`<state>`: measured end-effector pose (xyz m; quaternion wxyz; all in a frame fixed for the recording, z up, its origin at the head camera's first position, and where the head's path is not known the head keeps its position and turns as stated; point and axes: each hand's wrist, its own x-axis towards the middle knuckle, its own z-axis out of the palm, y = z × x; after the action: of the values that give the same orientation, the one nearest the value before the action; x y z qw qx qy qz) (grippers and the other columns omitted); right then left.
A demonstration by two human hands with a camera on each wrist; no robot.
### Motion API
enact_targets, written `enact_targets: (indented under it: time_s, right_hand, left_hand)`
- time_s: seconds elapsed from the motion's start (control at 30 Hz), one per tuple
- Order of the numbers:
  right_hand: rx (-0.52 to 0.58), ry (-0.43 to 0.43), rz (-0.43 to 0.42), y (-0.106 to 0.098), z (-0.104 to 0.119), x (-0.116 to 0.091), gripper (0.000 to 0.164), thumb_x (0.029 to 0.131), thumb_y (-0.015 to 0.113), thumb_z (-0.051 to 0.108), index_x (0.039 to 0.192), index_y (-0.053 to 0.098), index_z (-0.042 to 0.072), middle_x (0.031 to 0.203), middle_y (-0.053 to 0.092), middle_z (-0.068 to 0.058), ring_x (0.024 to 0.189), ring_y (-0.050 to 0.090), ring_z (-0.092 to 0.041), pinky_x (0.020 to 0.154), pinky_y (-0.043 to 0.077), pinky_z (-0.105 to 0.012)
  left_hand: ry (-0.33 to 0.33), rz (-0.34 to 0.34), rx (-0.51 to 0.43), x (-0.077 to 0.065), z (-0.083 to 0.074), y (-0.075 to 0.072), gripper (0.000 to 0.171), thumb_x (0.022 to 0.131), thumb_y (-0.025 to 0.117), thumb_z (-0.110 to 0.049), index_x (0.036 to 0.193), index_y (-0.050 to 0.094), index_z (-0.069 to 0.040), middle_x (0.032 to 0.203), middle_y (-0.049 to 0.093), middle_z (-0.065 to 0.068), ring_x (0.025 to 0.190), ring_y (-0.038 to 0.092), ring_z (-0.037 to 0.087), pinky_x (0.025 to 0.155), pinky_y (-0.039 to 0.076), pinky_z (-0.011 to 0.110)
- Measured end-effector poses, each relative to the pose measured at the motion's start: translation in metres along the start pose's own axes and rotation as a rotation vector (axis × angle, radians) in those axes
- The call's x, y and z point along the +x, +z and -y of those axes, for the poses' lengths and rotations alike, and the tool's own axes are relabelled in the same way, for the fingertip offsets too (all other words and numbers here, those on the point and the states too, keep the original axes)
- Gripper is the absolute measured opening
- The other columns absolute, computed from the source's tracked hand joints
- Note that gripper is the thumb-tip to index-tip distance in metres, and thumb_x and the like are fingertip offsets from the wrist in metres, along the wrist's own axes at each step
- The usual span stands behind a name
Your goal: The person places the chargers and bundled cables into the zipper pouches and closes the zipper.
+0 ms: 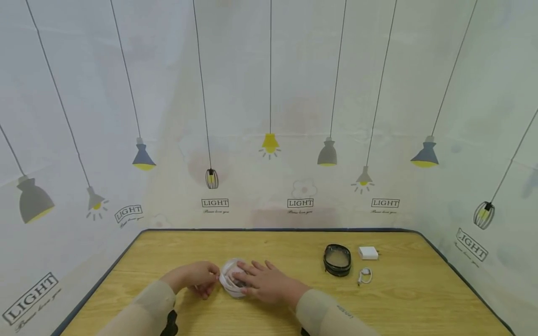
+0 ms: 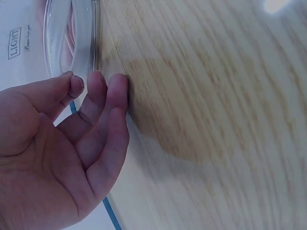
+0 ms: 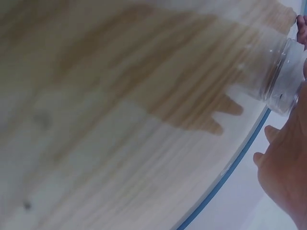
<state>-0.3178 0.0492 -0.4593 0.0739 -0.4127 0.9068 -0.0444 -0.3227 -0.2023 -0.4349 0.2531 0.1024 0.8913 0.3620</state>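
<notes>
The worktop [image 1: 269, 243] is bordered by a dark edge, well beyond the hands. The right hand [image 1: 268, 283] is laid, fingers extended and grasping nothing, over the round container [image 1: 227, 283], left of centre. The left hand [image 1: 200, 277] is curled at its side; whether anything is pinched cannot be told. Bare wood is left between the right hand and the black loop [image 1: 337, 271], white charger [image 1: 368, 253] and white cable [image 1: 370, 278].

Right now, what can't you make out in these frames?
Part of the round clear container's top: head view, covered by the right hand.
Whether the left hand pinches anything: left wrist view, touching tips hide the gap.
The container's upper part: left wrist view, cut by the top edge.
Much of the right hand: right wrist view, cut by the right edge.
</notes>
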Motion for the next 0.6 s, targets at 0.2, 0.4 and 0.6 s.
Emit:
enact_targets:
  time_s: [0.2,0.4,0.6]
  right_hand:
    - [-0.031,0.048,-0.013,0.0,0.008,0.0,0.053,0.103,0.025,0.053,0.154,0.019,0.041,0.162,0.009,0.011,0.144,0.022,-0.03,0.112,0.017,-0.057]
    - [-0.068,0.059,-0.049,0.003,0.012,0.001,0.053,0.103,0.026,0.052,0.154,0.022,0.038,0.161,0.013,0.009,0.143,0.025,-0.031,0.111,0.021,-0.058]
    - [-0.065,0.065,-0.045,0.001,0.015,-0.002,0.054,0.103,0.024,0.053,0.154,0.021,0.038,0.162,0.013,0.009,0.143,0.024,-0.031,0.11,0.022,-0.058]
  left_hand:
    - [0.028,-0.021,-0.011,-0.002,0.001,0.002,0.015,0.095,0.047,-0.005,0.083,0.057,-0.005,0.064,0.06,0.007,0.054,0.061,0.017,0.05,0.049,0.028]
    - [0.04,-0.012,-0.028,-0.002,0.004,0.002,0.017,0.097,0.047,-0.005,0.083,0.056,-0.003,0.064,0.058,0.006,0.054,0.058,0.015,0.051,0.05,0.027]
    - [0.056,-0.001,-0.013,-0.003,0.006,0.003,0.017,0.097,0.048,-0.005,0.083,0.057,-0.003,0.064,0.059,0.006,0.053,0.059,0.015,0.05,0.049,0.027]
